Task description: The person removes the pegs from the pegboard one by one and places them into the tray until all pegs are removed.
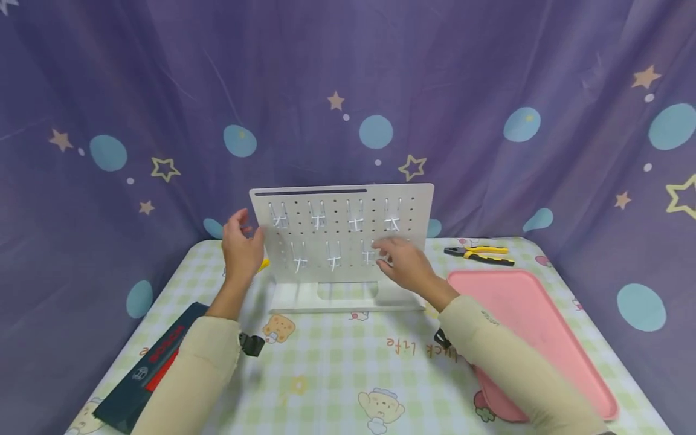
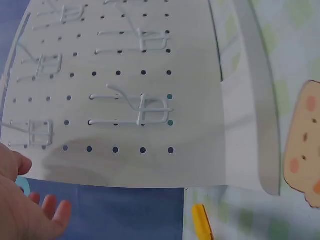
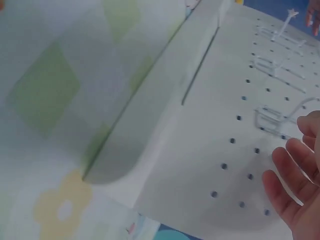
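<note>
A white pegboard (image 1: 415,226) stands upright on its base, with two rows of white wire hooks fixed to it. My left hand (image 1: 241,248) is at the board's left edge, fingers loosely bent and holding nothing. In the left wrist view, that hand (image 2: 30,205) hovers beside the edge, near a hook. Toward the lower right of the board, my right hand (image 1: 405,263) is held next to the rightmost lower hook (image 1: 367,254). Its fingers (image 3: 287,175) are spread and relaxed in the right wrist view, close to a hook (image 3: 270,119); contact cannot be told.
Yellow-and-black pliers (image 1: 459,251) lie at the back right. A pink tray (image 1: 505,302) is on the right, partly under my right forearm. At the left lies a dark green pouch (image 1: 179,314) with red markings. Something yellow (image 2: 201,222) shows behind the board's left edge.
</note>
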`<state>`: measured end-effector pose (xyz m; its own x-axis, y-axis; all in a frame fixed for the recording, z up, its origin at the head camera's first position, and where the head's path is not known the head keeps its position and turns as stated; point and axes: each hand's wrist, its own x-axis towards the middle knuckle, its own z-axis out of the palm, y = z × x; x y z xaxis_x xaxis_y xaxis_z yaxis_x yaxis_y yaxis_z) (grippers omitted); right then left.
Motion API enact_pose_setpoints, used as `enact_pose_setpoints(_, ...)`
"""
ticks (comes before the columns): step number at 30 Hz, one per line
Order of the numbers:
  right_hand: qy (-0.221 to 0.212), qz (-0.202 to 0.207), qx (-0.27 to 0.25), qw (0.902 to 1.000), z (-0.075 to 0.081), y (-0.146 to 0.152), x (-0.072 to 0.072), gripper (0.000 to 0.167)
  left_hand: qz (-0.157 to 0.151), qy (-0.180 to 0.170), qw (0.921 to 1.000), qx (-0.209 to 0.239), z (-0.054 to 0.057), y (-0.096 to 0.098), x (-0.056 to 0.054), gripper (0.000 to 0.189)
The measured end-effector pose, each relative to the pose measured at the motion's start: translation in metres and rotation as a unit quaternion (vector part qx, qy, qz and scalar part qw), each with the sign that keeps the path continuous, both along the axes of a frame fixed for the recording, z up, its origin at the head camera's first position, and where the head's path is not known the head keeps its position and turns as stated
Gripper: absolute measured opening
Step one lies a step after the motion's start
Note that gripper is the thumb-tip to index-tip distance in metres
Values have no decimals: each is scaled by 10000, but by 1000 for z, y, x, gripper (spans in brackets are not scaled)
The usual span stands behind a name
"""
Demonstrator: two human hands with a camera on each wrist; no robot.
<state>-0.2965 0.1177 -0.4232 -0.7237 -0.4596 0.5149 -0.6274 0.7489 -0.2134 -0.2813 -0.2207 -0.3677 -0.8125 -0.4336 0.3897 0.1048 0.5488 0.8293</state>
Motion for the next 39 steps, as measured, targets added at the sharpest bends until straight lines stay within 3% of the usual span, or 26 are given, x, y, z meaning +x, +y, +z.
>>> enact_pose_setpoints(4, -146, -163, 81, 9997, -9, -8, -7, 31, -177, -124, 9996, 189, 0, -1, -11, 47)
enact_pose_setpoints(8, -234, -256, 116, 9993, -14, -15, -11, 25, -87, -125, 9993, 331, -1, -1, -16, 39)
enact_pose_setpoints(17, 626, -480, -106, 9968, -24, -27, -19, 9, -176, -136, 9994, 275, -6, -9, -21, 31)
enact_pose_setpoints(27, 896, -560, -99, 9944, -29, -29, -21, 6, -200, 45, 9996, 187, -10, -11, -26, 27)
enact_pose_setpoints(39, 1332, -290, -138, 9906, -27, -27, -17, 6, -288, -178, 9991, 272, -10, -9, -26, 28)
